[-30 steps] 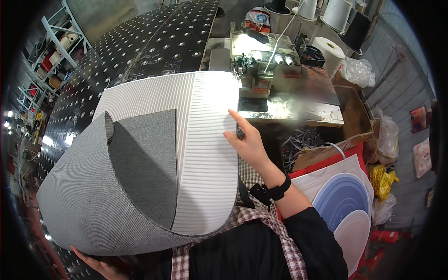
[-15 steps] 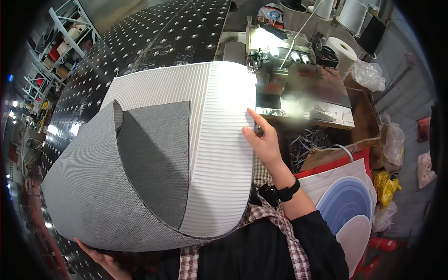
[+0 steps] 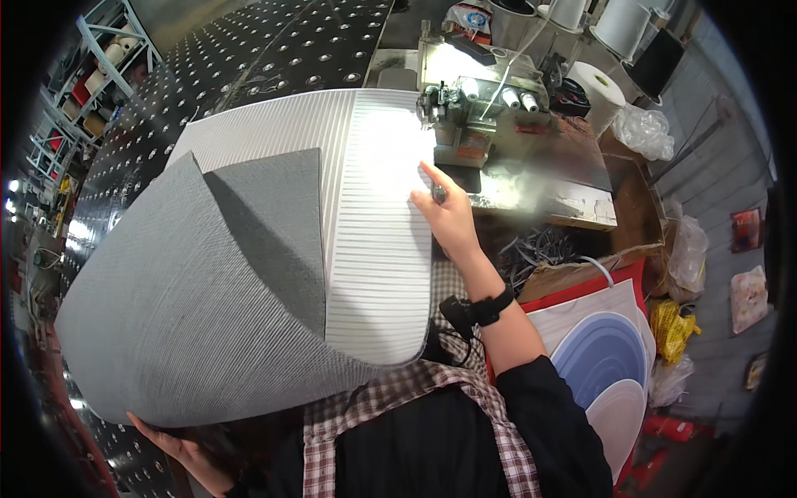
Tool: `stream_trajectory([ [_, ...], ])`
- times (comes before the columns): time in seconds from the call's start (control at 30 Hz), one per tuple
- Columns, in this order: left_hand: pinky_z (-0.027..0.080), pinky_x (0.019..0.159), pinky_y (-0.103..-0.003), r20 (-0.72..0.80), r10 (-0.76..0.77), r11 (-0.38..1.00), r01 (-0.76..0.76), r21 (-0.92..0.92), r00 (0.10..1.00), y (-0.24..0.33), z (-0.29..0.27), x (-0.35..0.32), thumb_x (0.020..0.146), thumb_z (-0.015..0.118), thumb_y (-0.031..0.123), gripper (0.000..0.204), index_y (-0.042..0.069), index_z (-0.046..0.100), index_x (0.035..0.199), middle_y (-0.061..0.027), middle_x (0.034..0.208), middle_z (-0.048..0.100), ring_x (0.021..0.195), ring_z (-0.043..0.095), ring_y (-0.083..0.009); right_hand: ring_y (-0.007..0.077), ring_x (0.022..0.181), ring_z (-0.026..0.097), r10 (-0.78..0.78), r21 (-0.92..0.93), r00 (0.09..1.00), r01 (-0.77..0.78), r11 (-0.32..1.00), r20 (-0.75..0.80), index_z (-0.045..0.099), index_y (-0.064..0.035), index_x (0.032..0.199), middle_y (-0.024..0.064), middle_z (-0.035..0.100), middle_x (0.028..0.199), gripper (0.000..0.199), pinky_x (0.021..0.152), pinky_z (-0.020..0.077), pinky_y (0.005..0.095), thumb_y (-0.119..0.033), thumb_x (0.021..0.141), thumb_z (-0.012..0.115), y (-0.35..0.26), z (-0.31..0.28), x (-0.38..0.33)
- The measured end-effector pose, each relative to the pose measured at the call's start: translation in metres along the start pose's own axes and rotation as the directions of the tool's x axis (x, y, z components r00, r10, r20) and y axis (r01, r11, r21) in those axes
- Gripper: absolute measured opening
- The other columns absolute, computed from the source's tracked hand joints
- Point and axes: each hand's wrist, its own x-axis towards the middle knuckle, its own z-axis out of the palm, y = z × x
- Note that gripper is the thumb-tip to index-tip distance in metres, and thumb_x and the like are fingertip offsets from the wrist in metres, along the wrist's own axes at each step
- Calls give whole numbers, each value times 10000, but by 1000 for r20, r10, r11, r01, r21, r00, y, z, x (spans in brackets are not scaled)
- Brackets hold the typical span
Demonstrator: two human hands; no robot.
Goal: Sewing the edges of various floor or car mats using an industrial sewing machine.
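A large mat [image 3: 382,249] with a pale ribbed side and rounded corners lies across the work surface, its edge at the sewing machine [image 3: 444,108]. Its grey side [image 3: 166,307] curls up over the near left part, and a grey area [image 3: 286,207] shows inside the fold. My right hand [image 3: 448,212] rests at the mat's right edge just below the machine head, index finger and thumb extended; its other fingers curl around a small dark object I cannot make out. At the lower left, my left hand [image 3: 178,448] holds the curled outer edge from below, fingers partly hidden.
A black table [image 3: 274,50] with rows of shiny studs extends to the far left. Thread cones [image 3: 618,29] stand behind the machine. To my right are a carton of grey scraps [image 3: 544,249], oval-patterned mats [image 3: 602,357] and a yellow bag [image 3: 672,328].
The mat has slid forward along the machine, and my right hand has moved forward with it. The curled part has flattened somewhat over the fold. The whole view has shifted slightly.
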Motion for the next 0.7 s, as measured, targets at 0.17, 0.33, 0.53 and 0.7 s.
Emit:
stream_trajectory([
  [0.17,335,995,-443,5,-59,998,59,-1,998,-25,57,-13,844,546,430,598,85,393,1308,-68,1319,406,1205,388,-259,85,945,525,43,28,999,-44,999,34,474,39,1230,93,560,1135,452,814,436,218,-18,803,608,7,-3,32],
  [0.33,365,975,-476,-51,-68,998,68,-4,996,-49,100,-7,777,620,476,712,97,365,1323,-90,1311,388,1195,386,-283,180,1051,533,-219,-275,975,223,935,44,467,48,1225,164,557,1169,494,898,423,286,-55,773,638,-2,-7,18],
  [0.53,381,970,-448,2,-34,998,34,-50,999,-76,128,19,807,593,457,650,102,385,1309,-82,1327,388,1202,399,-267,143,1061,513,204,237,954,-254,938,219,486,20,1238,115,574,1133,477,917,392,270,-52,783,609,-16,-9,-23],
  [0.7,371,965,-489,42,-28,999,27,22,999,-98,145,41,781,609,496,771,87,290,1351,-117,1322,381,1198,398,-282,19,696,505,234,153,953,-265,952,194,532,8,1188,1,573,854,401,602,419,175,-24,794,597,-18,-15,1],
])
